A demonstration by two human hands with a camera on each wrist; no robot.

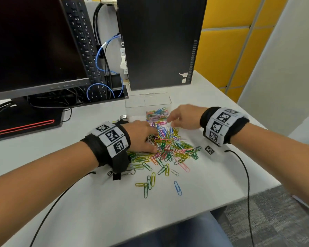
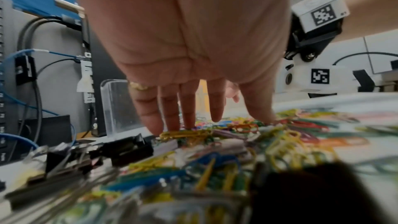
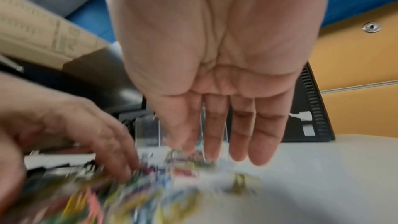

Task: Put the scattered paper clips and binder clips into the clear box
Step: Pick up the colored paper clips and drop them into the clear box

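The left hand (image 1: 143, 138) lies palm-down on the heap, fingers (image 2: 150, 118) straight and spread, tips pressing into the coloured paper clips (image 1: 169, 148) — nothing pinched, nothing curled round. The right hand (image 1: 183, 117) hovers just beside the near wall of the clear box (image 1: 148, 102), its fingers (image 3: 260, 135) loose and straight, holding nothing that I can see; its wrist view is smeared, so whether a clip clings under the fingertips I cannot tell.

The box stands upright and lidless at the far edge of the heap, in front of the black computer tower (image 1: 161, 41), with a layer of clips already in its right-hand part. Most clips lie on the white desk (image 1: 221, 175), a dense pile between the hands and stragglers trailing toward me. The black binder clips (image 2: 127, 149) sit by the left hand's outer side, near the box's left corner.

To my eye the step is gathering — raking the pile together for a scoop. It would go best with both hands cupped from opposite sides, drawing clips into one mound, then lifting over the rim rather than pushing against the wall, which could shove the light box away. The tangled wire may drag extras off the edge.
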